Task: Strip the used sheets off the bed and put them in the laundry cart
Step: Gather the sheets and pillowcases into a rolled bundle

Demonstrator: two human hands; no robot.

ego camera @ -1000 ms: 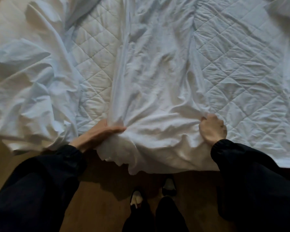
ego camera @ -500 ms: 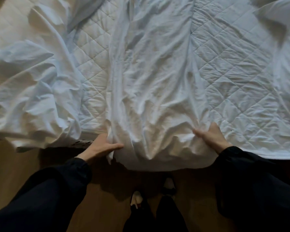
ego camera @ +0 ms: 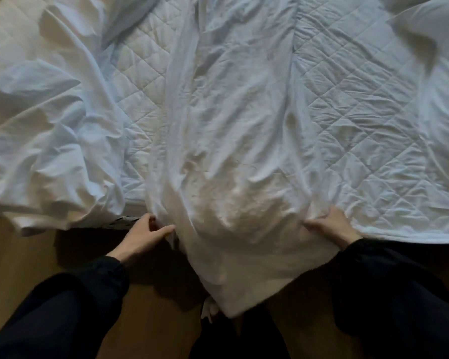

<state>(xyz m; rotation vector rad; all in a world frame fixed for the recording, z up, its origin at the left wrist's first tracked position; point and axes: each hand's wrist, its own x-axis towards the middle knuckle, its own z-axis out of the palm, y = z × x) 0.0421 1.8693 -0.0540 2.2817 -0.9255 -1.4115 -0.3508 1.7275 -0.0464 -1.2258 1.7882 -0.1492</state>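
Observation:
A white sheet [ego camera: 231, 141] lies bunched in a long strip down the middle of the bed, over the quilted mattress cover [ego camera: 360, 125]. Its near end hangs off the bed's edge down in front of my legs. My left hand [ego camera: 144, 235] pinches the sheet's left edge at the bed's edge. My right hand [ego camera: 331, 226] grips a fold on the sheet's right side. Both of my arms are in dark sleeves. No laundry cart is in view.
More crumpled white bedding [ego camera: 42, 151] is heaped on the bed's left part and overhangs its edge. A white pillow [ego camera: 438, 29] lies at the top right. Below the bed is a wooden floor [ego camera: 18, 260], with my shoe [ego camera: 208, 310] partly under the hanging sheet.
The sheet has slid toward me and its end now hangs lower, covering my feet. Both hands have drawn back to the bed's edge, and the right hand has taken a new hold.

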